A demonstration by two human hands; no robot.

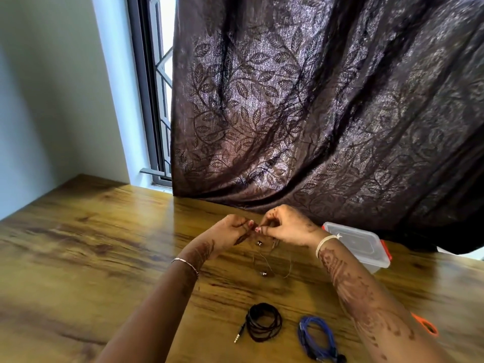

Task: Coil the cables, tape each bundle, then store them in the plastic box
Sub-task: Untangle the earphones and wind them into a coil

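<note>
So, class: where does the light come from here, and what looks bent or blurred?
Head view: daylight enters by the window, glaring on the table; the wide lens tilts the curtain; the thin cable is faint.

Daylight is coming in through the window [163, 74] at the upper left and is glaring on the desk [78, 244]. The curtain [314, 100] is staying dim. The edges are bending, and the hands are looking slightly blurred.

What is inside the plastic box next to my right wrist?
The plastic box has its lid on. Through the cloudy wall no cable shows, though the lid hides much of the inside. The black coil and blue coil lie outside, on the table.
</note>
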